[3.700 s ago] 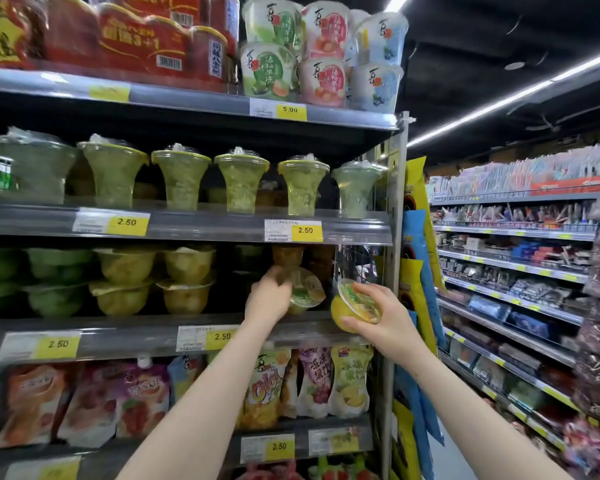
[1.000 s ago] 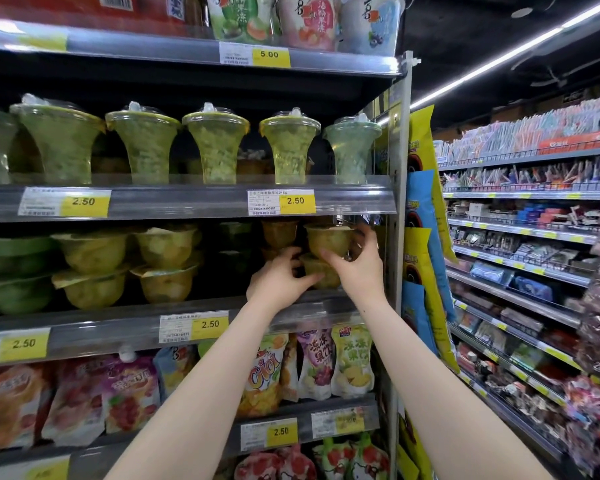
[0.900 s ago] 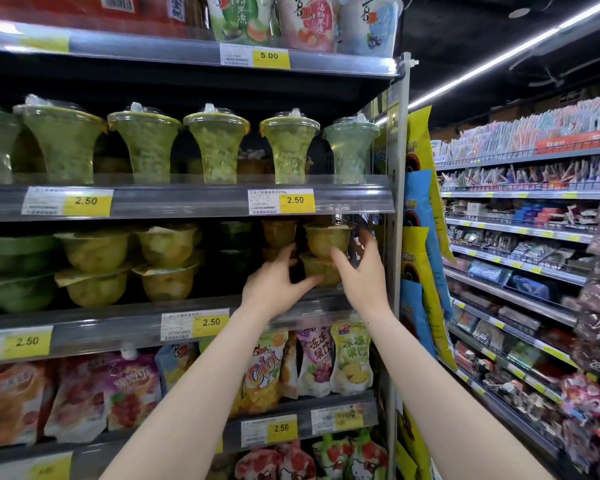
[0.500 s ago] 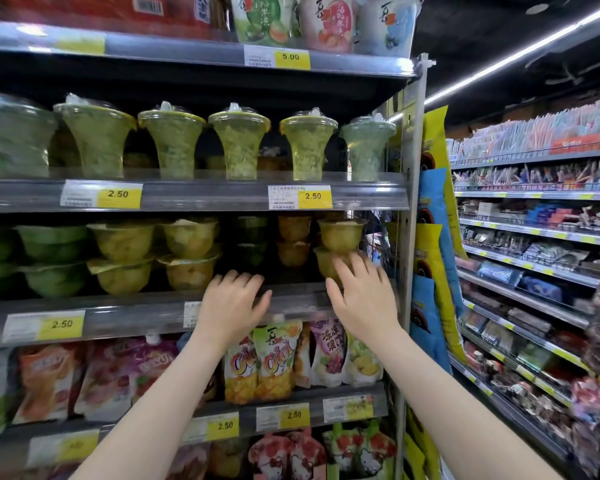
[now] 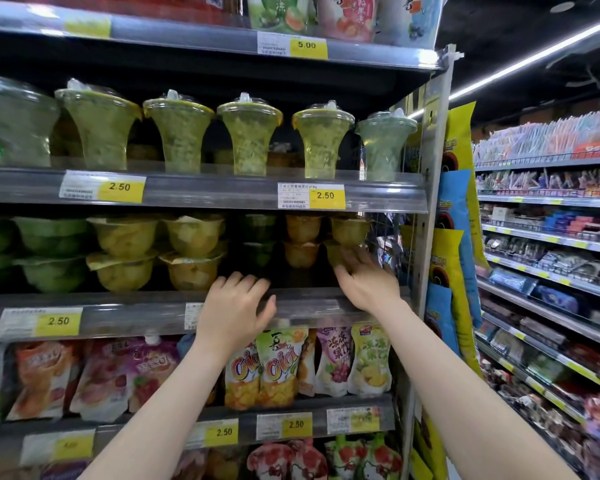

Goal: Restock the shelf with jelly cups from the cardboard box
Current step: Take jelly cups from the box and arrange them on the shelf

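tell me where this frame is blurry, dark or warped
Head view: motion blur smears the lower left pouches and the right aisle's goods; the shelf price tags read sharply. The back of the jelly cup shelf is in deep shadow. The ceiling light strip is blown out. Wide-angle distortion bows the shelf edges and post.

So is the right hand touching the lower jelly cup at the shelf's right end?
Cannot tell. In the head view the right hand overlaps the lower jelly cup, fingertips hiding any contact.
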The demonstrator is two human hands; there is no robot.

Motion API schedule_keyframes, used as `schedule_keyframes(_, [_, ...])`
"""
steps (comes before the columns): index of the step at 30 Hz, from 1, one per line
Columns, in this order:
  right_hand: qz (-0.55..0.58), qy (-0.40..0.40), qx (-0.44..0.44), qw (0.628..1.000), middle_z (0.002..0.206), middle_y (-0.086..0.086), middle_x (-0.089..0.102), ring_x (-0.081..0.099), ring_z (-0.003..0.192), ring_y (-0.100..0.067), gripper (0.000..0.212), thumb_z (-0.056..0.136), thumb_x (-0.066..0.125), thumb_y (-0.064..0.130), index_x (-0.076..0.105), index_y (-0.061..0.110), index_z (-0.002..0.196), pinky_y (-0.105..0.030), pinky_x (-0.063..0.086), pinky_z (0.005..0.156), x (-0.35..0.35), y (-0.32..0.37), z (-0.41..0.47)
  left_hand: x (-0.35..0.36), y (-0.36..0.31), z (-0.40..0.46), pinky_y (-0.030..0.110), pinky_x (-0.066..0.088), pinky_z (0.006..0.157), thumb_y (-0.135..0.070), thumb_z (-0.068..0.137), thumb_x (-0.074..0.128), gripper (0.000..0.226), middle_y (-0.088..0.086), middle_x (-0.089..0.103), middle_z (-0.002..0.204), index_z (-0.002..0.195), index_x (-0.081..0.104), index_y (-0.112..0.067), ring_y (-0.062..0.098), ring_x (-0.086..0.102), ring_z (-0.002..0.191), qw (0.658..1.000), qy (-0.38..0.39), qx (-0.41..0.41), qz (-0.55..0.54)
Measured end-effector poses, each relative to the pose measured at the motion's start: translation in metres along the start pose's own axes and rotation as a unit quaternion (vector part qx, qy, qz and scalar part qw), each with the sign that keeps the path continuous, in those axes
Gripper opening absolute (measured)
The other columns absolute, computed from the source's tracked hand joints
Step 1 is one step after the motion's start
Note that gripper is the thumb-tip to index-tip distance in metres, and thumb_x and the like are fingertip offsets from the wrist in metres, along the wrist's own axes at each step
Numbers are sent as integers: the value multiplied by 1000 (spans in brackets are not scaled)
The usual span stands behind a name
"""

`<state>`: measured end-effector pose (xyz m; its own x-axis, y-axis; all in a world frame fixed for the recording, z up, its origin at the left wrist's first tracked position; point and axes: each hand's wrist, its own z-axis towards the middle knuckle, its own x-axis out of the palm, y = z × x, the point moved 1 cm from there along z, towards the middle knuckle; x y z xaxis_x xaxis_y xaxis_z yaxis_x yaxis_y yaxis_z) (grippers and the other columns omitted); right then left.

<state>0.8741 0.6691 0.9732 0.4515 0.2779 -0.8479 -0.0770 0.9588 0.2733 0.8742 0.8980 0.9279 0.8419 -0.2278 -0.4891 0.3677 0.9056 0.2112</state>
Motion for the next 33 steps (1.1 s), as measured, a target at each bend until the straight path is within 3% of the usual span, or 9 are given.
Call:
schedule_keyframes(8, [-6,0,2,1000,158,4,13,22,142,-25,54,96,26,49,21,33,147,-44,27,111,1,-1,6,-2,-1,1,34,45,65,-36,85,42,35,5,68,79,86,68,-12,25,61,74,999,30,-12,-10])
schedule_keyframes(12, [72,-103,-56,990,151,-2,32,35,134,-27,48,96,38,41,38,23,141,-40,39,101,-7,4,-25,-18,-6,-3,34,47,74,-33,86,42,35,4,69,91,100,65,-10,24,63,85,995,8,-15,-98])
schedule_keyframes(15, [99,-143,-122,977,143,-2,43,37,132,-18,46,95,43,36,45,17,137,-28,30,106,-6,13,-73,-37,-14,-24,30,42,84,-28,85,49,30,1,67,99,105,64,-11,16,60,95,983,-53,0,-174])
schedule_keyframes(18, [114,-116,-125,979,141,2,43,34,132,-11,48,93,39,38,45,18,136,-22,28,107,8,19,-126,-42,-25,-57,26,42,79,-24,84,51,26,1,66,96,103,63,-10,15,57,94,967,-55,14,-246])
schedule_keyframes(24, [93,0,-70,993,137,5,45,40,125,-10,42,95,47,31,43,19,136,-15,30,93,70,14,-233,-26,-51,-160,34,53,68,-28,88,45,34,3,65,95,109,62,-8,20,60,87,939,130,14,-318])
schedule_keyframes(28, [104,96,5,990,139,7,42,40,128,-11,45,96,46,34,39,22,138,-25,39,96,128,-7,-304,-14,-71,-247,32,51,70,-21,92,55,30,0,63,106,121,57,-13,19,59,96,913,237,-57,-326])
schedule_keyframes(31, [125,156,74,977,133,4,46,50,114,-14,45,94,50,32,41,19,137,-21,37,82,175,-20,-364,-5,-82,-325,28,50,76,-26,94,51,33,-3,60,114,126,52,-19,16,58,104,867,342,-112,-345])
schedule_keyframes(33, [145,190,116,964,131,0,48,50,116,-18,46,93,52,31,43,16,135,-21,35,86,208,-24,-407,-4,-86,-381,29,50,85,-30,94,51,38,-4,56,125,131,50,-21,14,54,114,832,405,-136,-355])
